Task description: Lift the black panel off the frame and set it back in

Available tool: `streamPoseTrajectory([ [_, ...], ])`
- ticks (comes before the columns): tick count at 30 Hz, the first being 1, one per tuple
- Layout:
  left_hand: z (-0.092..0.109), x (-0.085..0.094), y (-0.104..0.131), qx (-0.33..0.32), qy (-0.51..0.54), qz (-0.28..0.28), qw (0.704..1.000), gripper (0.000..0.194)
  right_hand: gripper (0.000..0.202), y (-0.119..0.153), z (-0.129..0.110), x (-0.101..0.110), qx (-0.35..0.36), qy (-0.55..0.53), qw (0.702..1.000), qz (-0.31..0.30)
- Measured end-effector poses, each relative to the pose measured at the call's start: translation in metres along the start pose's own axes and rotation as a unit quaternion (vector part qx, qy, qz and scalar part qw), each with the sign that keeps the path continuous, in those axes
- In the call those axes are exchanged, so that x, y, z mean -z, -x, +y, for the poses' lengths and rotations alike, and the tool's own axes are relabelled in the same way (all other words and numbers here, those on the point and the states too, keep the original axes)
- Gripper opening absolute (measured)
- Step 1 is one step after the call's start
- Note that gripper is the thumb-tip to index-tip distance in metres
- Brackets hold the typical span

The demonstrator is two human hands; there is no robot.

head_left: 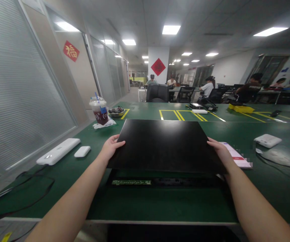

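Observation:
Both hands grip a wide black flat panel (pixel 162 144), which looks like a display screen and is raised over the green table. My left hand (pixel 112 147) is closed on its left edge, thumb on top. At the right edge, my right hand (pixel 218 149) is closed on it the same way, its fingertips partly hidden behind the edge. Below the panel's near edge runs a dark strip with a green circuit board (pixel 131 182). Whether that strip is joined to the panel, I cannot tell.
A white power bank (pixel 58 152) and a small white case (pixel 82 151) lie left, near black cables. A lidded drink cup (pixel 99 112) stands far left. Right of the panel are a phone (pixel 238 157) and a white box (pixel 268 140). Several people sit farther back.

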State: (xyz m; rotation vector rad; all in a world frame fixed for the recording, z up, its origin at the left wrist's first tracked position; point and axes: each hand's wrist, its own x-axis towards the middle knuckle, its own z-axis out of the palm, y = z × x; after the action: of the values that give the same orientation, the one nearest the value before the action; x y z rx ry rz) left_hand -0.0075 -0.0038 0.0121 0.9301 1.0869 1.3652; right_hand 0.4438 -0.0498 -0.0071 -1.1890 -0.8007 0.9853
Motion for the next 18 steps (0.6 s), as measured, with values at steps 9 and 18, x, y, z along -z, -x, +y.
streamPoseTrajectory([
  [9, 0.010, -0.001, 0.004, 0.070, -0.004, 0.051, 0.996, 0.028, 0.044, 0.018, -0.008, -0.018, -0.135, -0.147, 0.978, -0.061],
  [18, 0.005, -0.006, 0.002, 0.026, 0.009, 0.111, 0.993, 0.031, 0.028, 0.016, -0.018, -0.010, -0.086, -0.129, 0.988, 0.003],
])
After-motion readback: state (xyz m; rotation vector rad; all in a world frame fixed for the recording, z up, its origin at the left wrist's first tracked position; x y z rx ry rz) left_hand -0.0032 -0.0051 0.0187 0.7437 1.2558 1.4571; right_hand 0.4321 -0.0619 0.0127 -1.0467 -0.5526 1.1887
